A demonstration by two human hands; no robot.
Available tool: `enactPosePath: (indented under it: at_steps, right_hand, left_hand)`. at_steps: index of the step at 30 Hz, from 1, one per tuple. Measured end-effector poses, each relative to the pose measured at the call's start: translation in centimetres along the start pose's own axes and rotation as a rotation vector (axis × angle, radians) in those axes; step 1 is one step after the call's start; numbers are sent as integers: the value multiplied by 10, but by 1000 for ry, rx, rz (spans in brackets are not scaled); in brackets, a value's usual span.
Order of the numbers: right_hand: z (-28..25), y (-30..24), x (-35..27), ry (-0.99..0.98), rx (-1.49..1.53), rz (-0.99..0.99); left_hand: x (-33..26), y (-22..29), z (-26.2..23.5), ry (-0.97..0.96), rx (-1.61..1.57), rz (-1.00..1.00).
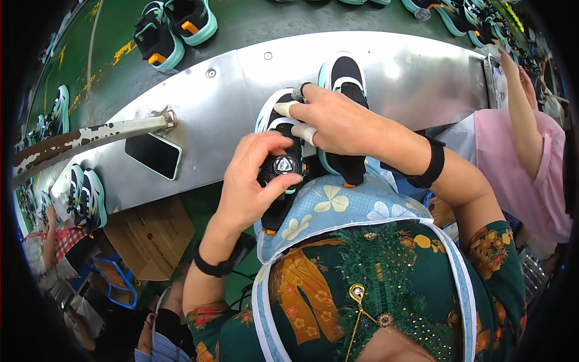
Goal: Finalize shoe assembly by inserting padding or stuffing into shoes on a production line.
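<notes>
In front of me a black, white and mint sneaker [263, 120] lies on the metal bench, its heel end over my apron. Its tongue carries a round black dial [285, 164] with a silver emblem. My left hand [250, 175] curls around this dial, thumb on the near side and forefinger on the far side. Bent over the front of the same shoe is my right hand [335, 120], its fingertips pressing the upper; pale covers wrap some of its fingers. Just right of it lies a matching sneaker [347, 75], partly hidden under my right hand and wrist.
A phone [154, 155] lies on the metal bench [229, 90] at left, near a chipped metal bar [90, 140]. Beyond, a green surface [259, 21] bears more sneakers [175, 30]. A cardboard box [151, 238] stands below at left. A person in pink [512, 163] works at right.
</notes>
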State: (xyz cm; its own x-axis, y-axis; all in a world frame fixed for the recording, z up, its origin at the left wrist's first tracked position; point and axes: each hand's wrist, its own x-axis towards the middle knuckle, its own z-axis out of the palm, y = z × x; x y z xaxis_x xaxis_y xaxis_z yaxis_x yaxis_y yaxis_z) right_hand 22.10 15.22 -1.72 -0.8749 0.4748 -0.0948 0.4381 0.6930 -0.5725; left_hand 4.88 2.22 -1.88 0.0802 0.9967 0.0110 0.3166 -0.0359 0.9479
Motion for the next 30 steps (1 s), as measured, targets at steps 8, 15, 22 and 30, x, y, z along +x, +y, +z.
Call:
enactPosePath:
  at_steps: [8,15,22,30]
  right_hand:
    - [9,-4,2,33,-52,-64]
    - [4,-5,3,35,-92,-45]
    - [3,-6,-3,57,61,1]
    - [16,-41,-8,47,309,-170]
  left_hand:
    - [-4,-12,-19,-170,-351,-194]
    - [-11,-12,-14,-24,-8,-10]
    - [-28,-25,-27,-78,8,14]
    - [-31,-33,24,105,149,-89]
